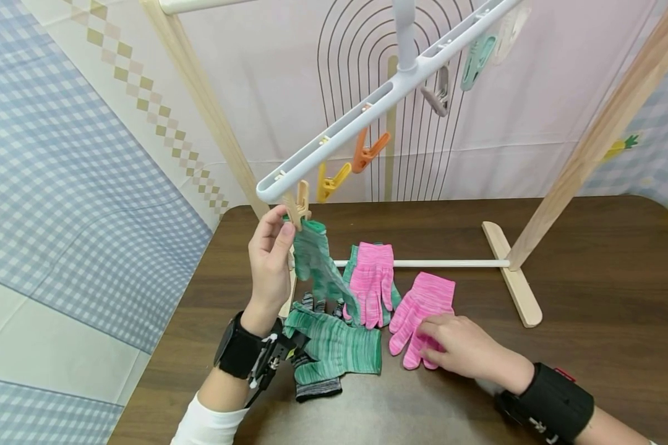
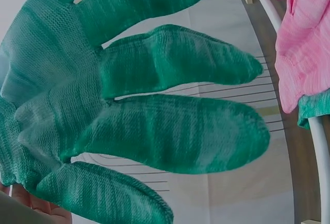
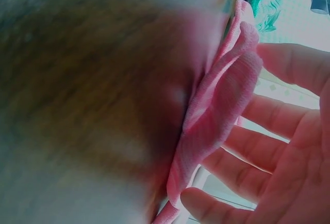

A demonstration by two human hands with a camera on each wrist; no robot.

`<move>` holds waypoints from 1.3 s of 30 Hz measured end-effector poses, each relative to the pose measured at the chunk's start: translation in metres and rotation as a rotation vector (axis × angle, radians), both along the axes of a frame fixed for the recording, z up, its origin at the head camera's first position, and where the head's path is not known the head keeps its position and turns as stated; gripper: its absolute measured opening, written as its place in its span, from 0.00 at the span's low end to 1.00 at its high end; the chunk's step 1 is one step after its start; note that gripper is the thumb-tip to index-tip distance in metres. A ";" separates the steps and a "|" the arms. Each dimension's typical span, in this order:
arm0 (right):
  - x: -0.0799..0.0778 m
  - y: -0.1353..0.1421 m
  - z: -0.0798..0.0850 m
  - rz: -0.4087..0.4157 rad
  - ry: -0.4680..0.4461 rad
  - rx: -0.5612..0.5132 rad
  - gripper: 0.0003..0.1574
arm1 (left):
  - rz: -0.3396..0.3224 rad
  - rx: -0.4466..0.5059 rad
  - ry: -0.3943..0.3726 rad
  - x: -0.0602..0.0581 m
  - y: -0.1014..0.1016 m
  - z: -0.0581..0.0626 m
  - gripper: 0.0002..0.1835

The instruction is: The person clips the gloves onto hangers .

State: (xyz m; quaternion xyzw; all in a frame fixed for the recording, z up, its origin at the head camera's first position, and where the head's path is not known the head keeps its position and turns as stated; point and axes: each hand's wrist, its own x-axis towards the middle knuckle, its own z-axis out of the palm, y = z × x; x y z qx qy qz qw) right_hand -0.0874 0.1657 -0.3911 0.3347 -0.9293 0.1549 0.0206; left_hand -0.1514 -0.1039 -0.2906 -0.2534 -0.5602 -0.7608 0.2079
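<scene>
Green glove [image 1: 313,256]: streaky knit, dangling limp; left hand [image 1: 268,266] pinches its cuff at tan clip [image 1: 298,205]. Right hand [image 1: 464,346]: fingers loose, touching 1 streaky pink glove [image 1: 425,301].

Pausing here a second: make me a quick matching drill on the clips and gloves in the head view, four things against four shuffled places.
Things
1. Orange clip
2. Leftmost pink glove
3. Tan clip
4. Black-and-gray glove

Places
A. At the left end of the upper bar, by the hanging green glove
B. Hanging between the yellow clip and the gray clip
C. Partly beneath the front green glove
D. On top of the rear green glove

Pairs: 1-B, 2-D, 3-A, 4-C
</scene>
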 end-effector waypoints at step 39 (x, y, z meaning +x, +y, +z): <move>0.000 0.001 0.002 -0.015 -0.031 0.010 0.11 | 0.130 0.041 0.111 0.011 -0.010 0.002 0.19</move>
